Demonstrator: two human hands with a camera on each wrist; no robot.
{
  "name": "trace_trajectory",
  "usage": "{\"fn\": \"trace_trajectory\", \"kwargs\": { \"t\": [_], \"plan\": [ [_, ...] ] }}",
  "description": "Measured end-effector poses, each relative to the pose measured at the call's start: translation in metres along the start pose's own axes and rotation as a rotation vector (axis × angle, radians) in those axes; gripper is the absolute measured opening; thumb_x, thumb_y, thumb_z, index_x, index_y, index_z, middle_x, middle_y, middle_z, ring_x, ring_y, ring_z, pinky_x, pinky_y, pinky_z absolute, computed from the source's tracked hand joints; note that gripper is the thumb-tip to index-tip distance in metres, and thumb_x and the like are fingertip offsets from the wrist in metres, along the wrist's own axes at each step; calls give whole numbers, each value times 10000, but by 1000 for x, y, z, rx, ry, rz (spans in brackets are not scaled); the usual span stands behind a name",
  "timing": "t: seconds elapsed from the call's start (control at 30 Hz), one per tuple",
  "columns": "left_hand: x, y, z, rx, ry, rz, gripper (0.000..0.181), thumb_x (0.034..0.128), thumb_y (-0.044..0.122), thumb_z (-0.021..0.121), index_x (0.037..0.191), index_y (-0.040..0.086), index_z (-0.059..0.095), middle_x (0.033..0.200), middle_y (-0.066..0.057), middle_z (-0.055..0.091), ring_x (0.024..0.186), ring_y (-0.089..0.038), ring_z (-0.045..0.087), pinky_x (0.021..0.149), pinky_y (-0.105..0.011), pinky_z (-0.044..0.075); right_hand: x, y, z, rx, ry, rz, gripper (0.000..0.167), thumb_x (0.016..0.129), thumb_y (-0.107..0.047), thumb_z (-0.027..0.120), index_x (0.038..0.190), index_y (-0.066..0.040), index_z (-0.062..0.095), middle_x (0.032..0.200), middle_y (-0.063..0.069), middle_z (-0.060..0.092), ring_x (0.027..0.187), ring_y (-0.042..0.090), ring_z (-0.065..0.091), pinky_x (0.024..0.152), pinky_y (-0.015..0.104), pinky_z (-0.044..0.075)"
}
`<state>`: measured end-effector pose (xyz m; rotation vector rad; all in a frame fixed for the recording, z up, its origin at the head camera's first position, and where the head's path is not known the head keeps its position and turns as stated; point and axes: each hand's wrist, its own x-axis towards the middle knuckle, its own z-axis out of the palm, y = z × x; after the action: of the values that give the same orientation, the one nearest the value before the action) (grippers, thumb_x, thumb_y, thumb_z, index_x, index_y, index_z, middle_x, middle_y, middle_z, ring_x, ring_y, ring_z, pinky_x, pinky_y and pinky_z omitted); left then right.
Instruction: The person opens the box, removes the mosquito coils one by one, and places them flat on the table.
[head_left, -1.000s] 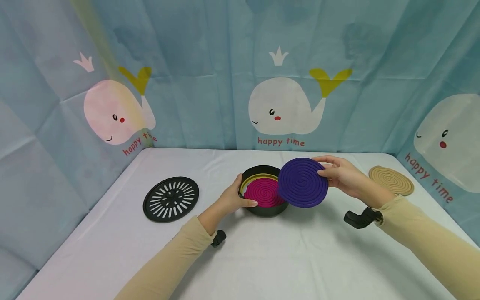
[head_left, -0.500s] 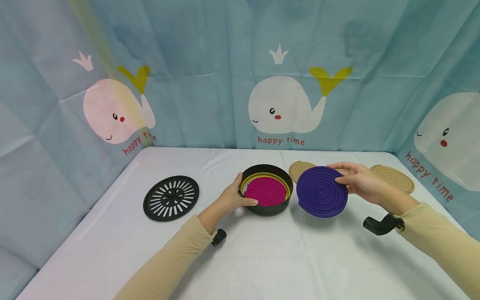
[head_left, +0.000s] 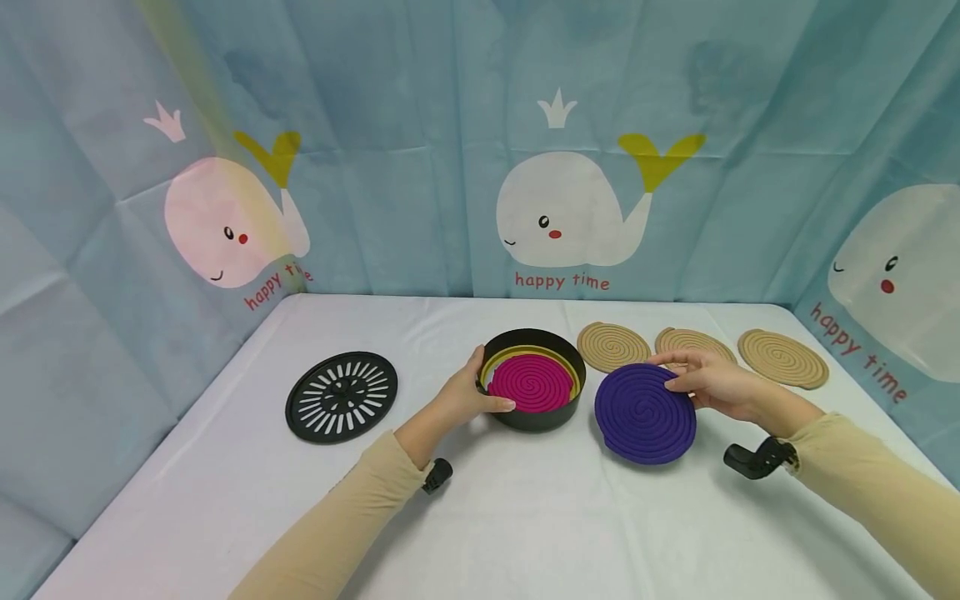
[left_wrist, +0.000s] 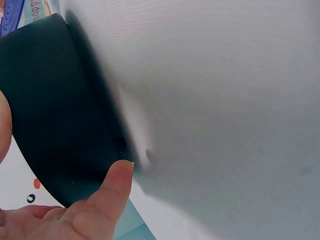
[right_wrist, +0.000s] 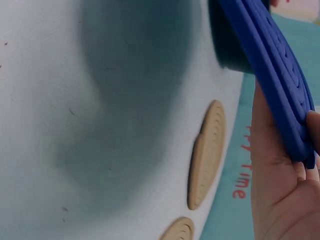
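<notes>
My right hand pinches a purple spiral coaster by its far right edge, thumb on top. The coaster tilts toward me above the white table; in the right wrist view the coaster appears blue and edge-on, with fingers beneath. To its left stands a round black holder with an open top. Inside lies a pink spiral coaster, and yellow rims show around it. My left hand grips the holder's left side. From the left wrist, fingers touch the holder's dark wall.
Three tan spiral coasters lie in a row along the back right, the middle one partly behind my right hand. A slotted black disc lies flat at the left. A light blue curtain with whales stands behind the table.
My right hand has carried the purple coaster rightward away from the holder, then lower and nearer to me. Tan coasters behind it have come into sight. The left hand and holder have stayed put.
</notes>
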<state>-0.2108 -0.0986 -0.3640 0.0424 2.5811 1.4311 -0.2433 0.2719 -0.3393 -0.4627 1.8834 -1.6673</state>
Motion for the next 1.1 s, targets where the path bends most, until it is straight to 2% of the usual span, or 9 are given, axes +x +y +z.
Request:
{"fn": "trace_trajectory", "kwargs": {
  "t": [0.13,0.3,0.47,0.63,0.87,0.97,1.1],
  "plan": [
    [0,0,0,1,-2,2,1063,787,193,832,1570,87,121,1605,-110,173,1454,-316,187,1146,-499,223,6,5,4,-30,28,62,325,931,37,530,1229,-90,562,1051,6,689,923,137,660,772,352,550],
    [-1,0,0,3,-1,10,1057,791,188,829,1568,75,122,1602,-122,176,1452,-321,191,1147,-498,221,14,9,8,-67,38,119,425,926,35,528,1342,87,457,1059,43,672,945,154,640,807,370,535],
    [-2,-1,0,0,-4,16,1052,794,178,827,1565,61,121,1602,-136,170,1451,-330,187,1148,-498,218,23,14,7,-112,2,170,493,935,18,513,1381,171,367,1113,72,646,987,161,616,858,371,516],
    [-1,0,1,-3,-7,17,1057,792,180,829,1567,70,118,1603,-127,170,1452,-325,184,1149,-497,216,25,18,4,-150,-39,202,525,947,1,504,1393,208,319,1249,152,590,1062,178,597,915,399,504],
    [0,1,1,-10,-4,5,1066,785,187,834,1571,92,120,1601,-116,179,1453,-318,185,1151,-494,210,20,16,-4,-185,-28,165,527,964,-32,498,1380,229,307,1370,335,456,1111,238,584,900,438,512],
    [-1,1,1,-6,-1,5,1066,785,192,834,1571,92,122,1603,-112,176,1454,-318,184,1150,-497,210,19,13,-6,-202,-22,157,536,961,-32,505,1380,232,301,1396,356,417,1153,308,571,896,460,513],
    [-2,1,0,-7,-3,10,1065,788,190,832,1570,86,116,1607,-104,161,1457,-310,172,1155,-491,200,18,9,-5,-236,-25,156,537,967,-51,512,1382,223,309,1388,338,441,1238,396,506,936,487,488]
  ]
}}
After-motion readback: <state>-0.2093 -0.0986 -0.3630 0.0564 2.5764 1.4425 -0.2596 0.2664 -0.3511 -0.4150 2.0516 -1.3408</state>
